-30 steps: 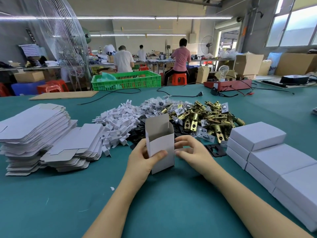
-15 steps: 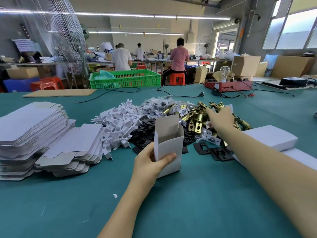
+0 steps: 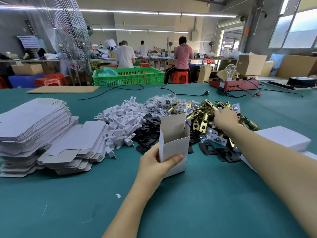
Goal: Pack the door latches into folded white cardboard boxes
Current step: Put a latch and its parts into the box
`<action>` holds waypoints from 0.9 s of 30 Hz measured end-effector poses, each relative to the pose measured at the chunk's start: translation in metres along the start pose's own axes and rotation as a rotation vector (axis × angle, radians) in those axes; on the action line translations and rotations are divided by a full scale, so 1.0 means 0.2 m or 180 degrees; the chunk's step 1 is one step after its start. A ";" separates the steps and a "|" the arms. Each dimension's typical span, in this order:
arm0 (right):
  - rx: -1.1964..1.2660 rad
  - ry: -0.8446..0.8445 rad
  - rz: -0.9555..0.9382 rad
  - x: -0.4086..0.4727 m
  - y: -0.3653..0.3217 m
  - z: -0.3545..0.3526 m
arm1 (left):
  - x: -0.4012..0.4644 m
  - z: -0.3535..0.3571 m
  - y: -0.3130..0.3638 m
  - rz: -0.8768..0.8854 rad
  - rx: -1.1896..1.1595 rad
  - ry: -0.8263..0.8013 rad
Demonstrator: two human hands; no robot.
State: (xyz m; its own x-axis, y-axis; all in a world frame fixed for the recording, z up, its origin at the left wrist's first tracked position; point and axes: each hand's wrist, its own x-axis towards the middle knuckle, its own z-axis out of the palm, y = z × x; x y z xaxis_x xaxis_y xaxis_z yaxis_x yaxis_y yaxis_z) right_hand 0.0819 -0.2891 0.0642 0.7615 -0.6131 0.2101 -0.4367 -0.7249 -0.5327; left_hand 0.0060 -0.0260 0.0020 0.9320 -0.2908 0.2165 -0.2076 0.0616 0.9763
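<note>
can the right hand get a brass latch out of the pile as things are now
Probably yes. The right hand already lies on top of the brass latch pile, with nothing over it. Whether its fingers already grip a latch cannot be seen.

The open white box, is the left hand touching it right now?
Touching. The head view shows the left hand wrapped round the open white box, thumb pressed across its front face, holding it upright on the table.

Both forearms are bare (no sleeves, gloves or jewellery in view).
</note>
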 end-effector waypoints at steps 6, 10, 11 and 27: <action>-0.0654 -0.0212 0.0056 -0.03 -0.02 -0.05 | 0.00 0.00 -0.01 -0.0051 0.0014 -0.0046; -0.0332 -0.0073 -0.0001 -0.01 -0.07 -0.09 | 0.01 0.00 -0.01 -0.0048 -0.0010 -0.0067; -0.0182 -0.0036 -0.0035 0.00 -0.09 -0.11 | 0.01 0.00 -0.01 -0.0058 -0.0010 -0.0069; -0.1149 0.0106 -0.0658 -0.23 -0.09 -0.29 | 0.00 0.00 -0.01 -0.0119 -0.0171 -0.0194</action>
State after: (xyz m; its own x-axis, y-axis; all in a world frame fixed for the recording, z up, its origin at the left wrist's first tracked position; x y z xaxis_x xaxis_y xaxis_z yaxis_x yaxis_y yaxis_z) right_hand 0.0274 -0.2654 0.1110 0.8375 -0.4487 0.3120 -0.4207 -0.8937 -0.1561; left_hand 0.0058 -0.0253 -0.0005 0.9186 -0.3514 0.1811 -0.1553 0.1004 0.9828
